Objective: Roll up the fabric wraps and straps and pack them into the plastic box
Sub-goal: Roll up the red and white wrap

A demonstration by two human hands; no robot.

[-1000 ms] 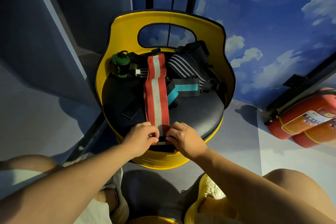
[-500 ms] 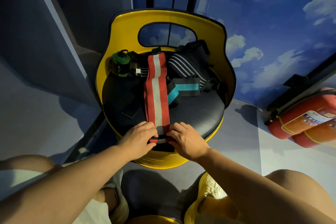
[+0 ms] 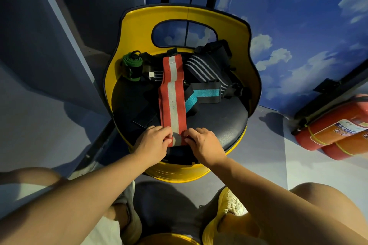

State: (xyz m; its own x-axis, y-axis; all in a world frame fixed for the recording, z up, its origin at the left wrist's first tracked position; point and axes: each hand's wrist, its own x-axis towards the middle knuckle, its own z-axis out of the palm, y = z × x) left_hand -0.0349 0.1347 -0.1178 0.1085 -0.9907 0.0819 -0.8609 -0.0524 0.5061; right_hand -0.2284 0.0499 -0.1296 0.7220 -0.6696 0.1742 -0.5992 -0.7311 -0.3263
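Left hand [image 3: 152, 141] and right hand [image 3: 202, 142] pinch the rolled near end of the red-and-white striped wrap [image 3: 172, 97], lying lengthwise on the yellow chair's black seat [image 3: 217, 119]; beyond it, a teal-striped strap [image 3: 207, 92] and rolled green strap [image 3: 132, 64].

Straps on the seat ahead of me.
My left hand [image 3: 153, 143] and right hand [image 3: 205, 145] flank the near end of the long red-and-white striped fabric wrap [image 3: 172, 95]; the rolled green strap [image 3: 132, 66] lies back-left, the black-and-white striped wrap [image 3: 205, 69] back-right, all on the yellow barrel chair [image 3: 219, 119].

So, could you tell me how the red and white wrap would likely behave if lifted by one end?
The red and white wrap lies flat and limp on the seat, so it would probably droop. It looks thin, so probably light.
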